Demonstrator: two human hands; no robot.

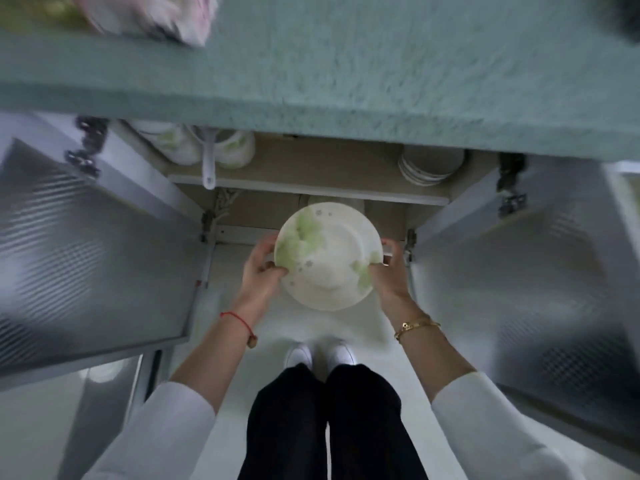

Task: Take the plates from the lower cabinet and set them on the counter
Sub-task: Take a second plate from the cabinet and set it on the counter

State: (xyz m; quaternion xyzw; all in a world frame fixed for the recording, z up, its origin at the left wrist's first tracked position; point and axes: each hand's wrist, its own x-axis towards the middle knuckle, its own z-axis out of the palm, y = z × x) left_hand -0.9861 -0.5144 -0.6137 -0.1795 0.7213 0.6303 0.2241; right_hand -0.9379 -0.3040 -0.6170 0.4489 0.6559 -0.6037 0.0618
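Both hands hold a white, green-patterned plate [329, 261] in front of the open cabinet [311, 187]. The left hand [262, 270] grips the plate's left rim, thumb on top and fingers curled beneath. The right hand [389, 271] clasps the opposite rim the same way. Beyond the grip, a stack [431, 164] of plates sits on the shelf to the right, with bowls [207, 147] to the left. The counter [381, 64] runs farther out, well apart from the plate. Doors [86, 237] stand open on either side.
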